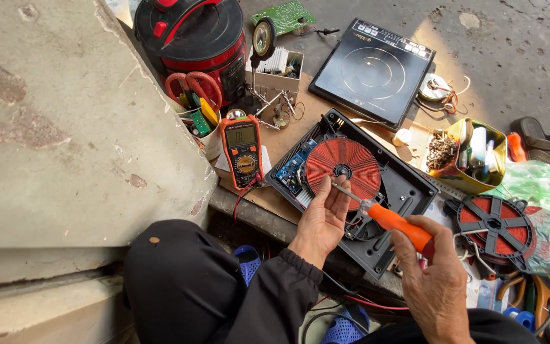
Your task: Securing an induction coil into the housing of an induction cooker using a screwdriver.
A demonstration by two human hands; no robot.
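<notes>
An opened black induction cooker base (408, 188) lies on cardboard, with a red copper coil disc (343, 164) and a blue circuit board (293, 167) inside. My left hand (323, 220) rests on the coil's near edge, its fingers at the screwdriver's metal tip. My right hand (437, 280) grips an orange-handled screwdriver (397, 223), whose shaft points up-left at the coil's rim beside my left fingers.
An orange multimeter (242, 150) stands left of the base. Behind it are a red and black cooker pot (192, 38), red scissors (193, 85) and the black glass cooktop (372, 70). A second red coil (498, 224), a yellow parts box (472, 156) and pliers lie right. A concrete slab (65, 127) fills the left.
</notes>
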